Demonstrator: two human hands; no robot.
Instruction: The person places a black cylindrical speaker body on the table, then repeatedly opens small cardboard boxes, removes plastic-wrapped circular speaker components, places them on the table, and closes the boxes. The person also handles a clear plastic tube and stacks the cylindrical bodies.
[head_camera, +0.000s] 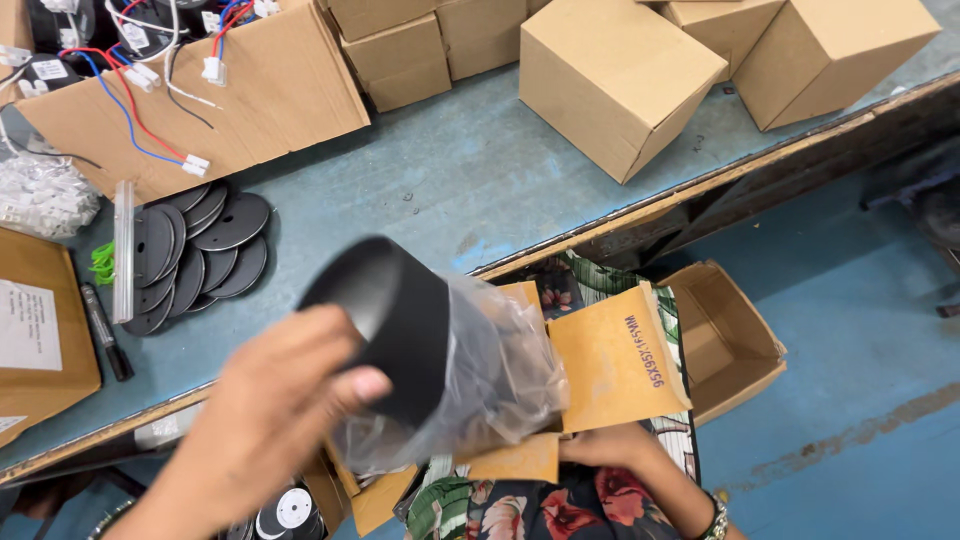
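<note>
My left hand (270, 400) grips a black cylindrical housing (395, 315) by its rim, holding it tilted above my lap. A clear plastic bag (490, 375) wraps the cylinder's lower end. My right hand (610, 445) reaches from the lower right and holds an open small cardboard box (600, 365) by its bottom edge, flaps spread. The bagged end of the cylinder sits at the box's mouth.
A blue worktable (450, 180) carries a fanned pile of black discs (195, 255), a black marker (105, 330), closed cardboard boxes (610, 80) and a large box of wired parts (150, 90). An open empty box (725, 340) lies on the blue floor at right.
</note>
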